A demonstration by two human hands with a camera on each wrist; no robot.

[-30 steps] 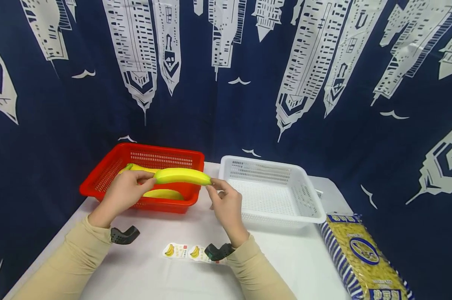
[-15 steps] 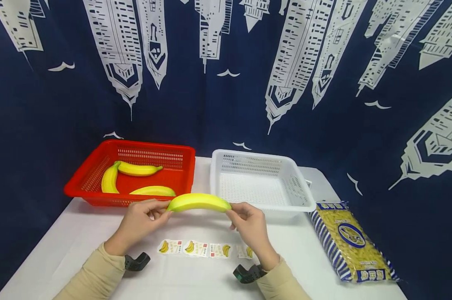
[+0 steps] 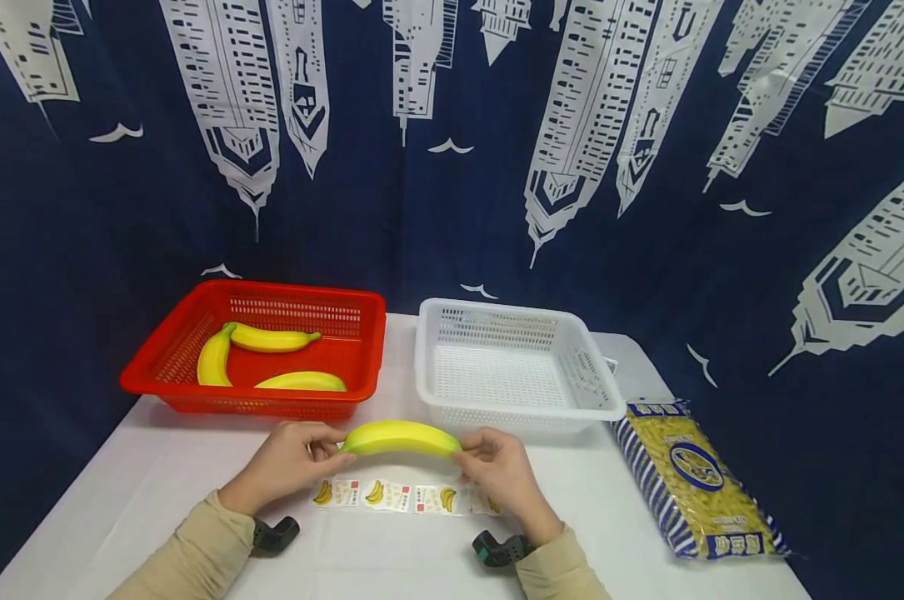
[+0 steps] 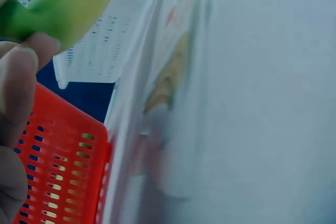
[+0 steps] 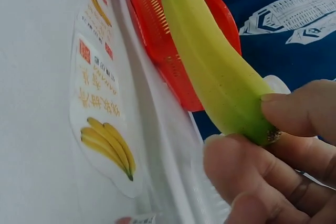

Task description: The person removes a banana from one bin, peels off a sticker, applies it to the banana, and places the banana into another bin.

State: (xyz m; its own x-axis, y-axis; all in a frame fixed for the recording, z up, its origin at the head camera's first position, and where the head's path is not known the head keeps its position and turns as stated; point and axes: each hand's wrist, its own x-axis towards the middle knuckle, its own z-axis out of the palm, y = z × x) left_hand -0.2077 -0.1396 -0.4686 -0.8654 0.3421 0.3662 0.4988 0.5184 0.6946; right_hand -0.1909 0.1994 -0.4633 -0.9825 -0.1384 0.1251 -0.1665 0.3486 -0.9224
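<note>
Bananas aside, what has moved since the earlier head frame is the pair of hands: the left hand (image 3: pixel 294 458) and right hand (image 3: pixel 506 473) have drawn the held banana (image 3: pixel 401 437) away from the red basket (image 3: pixel 264 403), toward the table's near edge. It now sits between the baskets and the row of banana labels (image 3: pixel 387 496) on the table (image 3: pixel 392 558), lying crosswise, seemingly lifted clear of the cloth.

Judging by this, the step in hand is bringing the fruit out before the person. A next move would call for a steady grasp at one end if the other hand is to be freed for a label.

Both hands grasp: the left fingers pinch the green stem end, and the right thumb and fingers close around the dark tip. Both forearms reach in from the near edge, angled inward, with the hands well apart and facing each other.

Three more bananas (image 3: pixel 275 339) lie in the red basket near the table's far left corner; the white basket (image 3: pixel 522 415) stands farther right along the far edge.
</note>
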